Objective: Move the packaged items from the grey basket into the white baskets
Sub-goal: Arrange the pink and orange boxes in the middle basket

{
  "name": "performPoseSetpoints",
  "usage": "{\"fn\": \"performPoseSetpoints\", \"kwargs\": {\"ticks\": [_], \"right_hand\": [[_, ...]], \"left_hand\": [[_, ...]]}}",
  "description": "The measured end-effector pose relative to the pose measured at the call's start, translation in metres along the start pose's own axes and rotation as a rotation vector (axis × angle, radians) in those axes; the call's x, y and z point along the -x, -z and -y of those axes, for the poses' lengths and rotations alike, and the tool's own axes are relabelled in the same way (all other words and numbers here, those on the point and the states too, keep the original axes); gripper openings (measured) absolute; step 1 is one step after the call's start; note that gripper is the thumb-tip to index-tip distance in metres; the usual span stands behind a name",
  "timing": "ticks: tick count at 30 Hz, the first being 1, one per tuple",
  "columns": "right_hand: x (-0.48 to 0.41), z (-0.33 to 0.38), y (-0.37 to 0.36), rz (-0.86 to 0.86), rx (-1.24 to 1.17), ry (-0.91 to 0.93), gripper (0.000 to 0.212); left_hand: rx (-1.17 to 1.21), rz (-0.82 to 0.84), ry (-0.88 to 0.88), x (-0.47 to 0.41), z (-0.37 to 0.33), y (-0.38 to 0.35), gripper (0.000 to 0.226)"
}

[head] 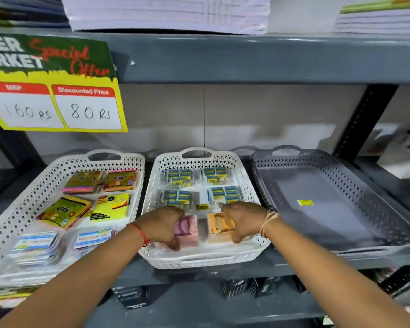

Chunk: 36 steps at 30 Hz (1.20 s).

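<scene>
Three baskets stand side by side on a grey shelf. The grey basket [336, 209] on the right holds only a yellow sticker. The middle white basket [199, 259] carries several blue-and-yellow packs [178, 177] at its back. At its front, my left hand [162, 227] grips a pink box [187, 230] and my right hand [243, 220] grips an orange box [217, 227]; both boxes rest on the basket floor, a small gap between them. The left white basket [14, 223] holds yellow sticky-note packs [65, 210] and wrapped card packs [37, 245].
A yellow offer sign [55, 98] hangs from the upper shelf edge at left. Stacks of paper lie on the shelf above. A black upright post [365, 121] stands behind the grey basket. Dark boxes [234, 288] sit on the shelf below.
</scene>
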State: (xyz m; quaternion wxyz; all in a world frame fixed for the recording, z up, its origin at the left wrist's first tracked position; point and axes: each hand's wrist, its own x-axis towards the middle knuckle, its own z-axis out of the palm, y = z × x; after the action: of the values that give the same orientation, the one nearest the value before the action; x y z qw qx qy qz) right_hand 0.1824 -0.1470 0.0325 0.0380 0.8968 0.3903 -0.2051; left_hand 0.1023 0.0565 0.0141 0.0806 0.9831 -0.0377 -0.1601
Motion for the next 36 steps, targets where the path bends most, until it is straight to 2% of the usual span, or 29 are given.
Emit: {"fn": "performPoseSetpoints", "kwargs": {"ticks": [2,7,8,10,12,16,18,21,25,26,28,30,36], "right_hand": [[0.0,0.001,-0.001,-0.018,0.017,0.014,0.043],[0.001,-0.003,-0.001,0.021,0.016,-0.026,0.047],[0.002,-0.002,0.0,0.053,0.029,-0.036,0.055],[0.007,0.003,0.009,0.076,0.081,-0.078,0.094],[0.015,0.014,0.023,0.005,0.086,-0.105,0.109],[0.006,0.068,0.049,-0.181,0.068,-0.051,0.104],[-0.007,0.114,0.055,-0.219,0.001,0.029,0.102],[-0.025,0.173,0.058,-0.18,-0.138,0.149,0.099],[-0.053,0.233,0.047,-0.059,-0.13,0.159,0.098],[-0.061,0.25,0.042,-0.017,-0.111,0.135,0.098],[-0.071,0.258,0.032,0.039,-0.04,0.094,0.098],[-0.081,0.264,0.021,0.069,0.032,0.054,0.09],[-0.08,0.276,0.012,-0.019,0.188,-0.006,0.055]], "left_hand": [[0.003,0.004,0.012,-0.001,-0.002,0.0,0.061],[-0.013,-0.001,-0.004,-0.005,-0.005,0.0,0.065],[-0.019,-0.01,-0.02,-0.005,-0.004,-0.001,0.067],[0.004,-0.035,-0.069,0.0,-0.004,0.003,0.077],[0.054,-0.102,-0.114,0.008,0.0,0.015,0.088],[0.164,-0.275,-0.15,0.049,0.051,0.046,0.096],[0.18,-0.279,-0.147,0.082,0.097,0.055,0.102],[0.277,-0.18,-0.128,0.124,0.155,0.056,0.102],[0.267,-0.101,-0.072,0.158,0.219,0.034,0.127],[0.255,-0.06,-0.059,0.168,0.232,0.025,0.122],[0.22,-0.016,-0.044,0.167,0.235,0.008,0.096],[0.148,-0.036,-0.064,0.165,0.237,-0.003,0.079],[-0.011,-0.018,-0.082,0.158,0.242,-0.008,0.073]]}}
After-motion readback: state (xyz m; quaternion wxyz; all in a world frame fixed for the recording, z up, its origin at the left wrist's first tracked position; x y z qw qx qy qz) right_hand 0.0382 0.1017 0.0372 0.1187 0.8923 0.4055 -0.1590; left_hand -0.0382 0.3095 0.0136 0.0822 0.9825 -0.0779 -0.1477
